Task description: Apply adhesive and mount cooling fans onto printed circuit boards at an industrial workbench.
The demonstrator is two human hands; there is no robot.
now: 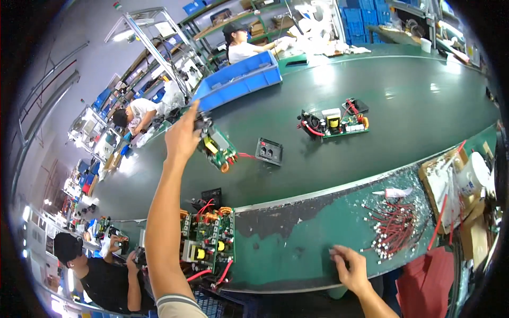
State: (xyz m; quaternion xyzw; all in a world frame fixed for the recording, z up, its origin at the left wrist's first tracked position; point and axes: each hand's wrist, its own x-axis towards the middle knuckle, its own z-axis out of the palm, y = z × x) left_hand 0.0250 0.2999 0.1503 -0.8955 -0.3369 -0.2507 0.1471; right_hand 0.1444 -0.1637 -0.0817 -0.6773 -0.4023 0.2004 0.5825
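Green board slants longways toward the surface's near edge, just right of the nearer left grip, whose hold I can't tell; right grip half open, empty.

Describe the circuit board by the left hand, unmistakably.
Find the dark green belt and the blue bin on it. The circuit board is below the bin in view, at the left hand. Unlike its neighbours, its red wires run right to a black panel with sockets showing.
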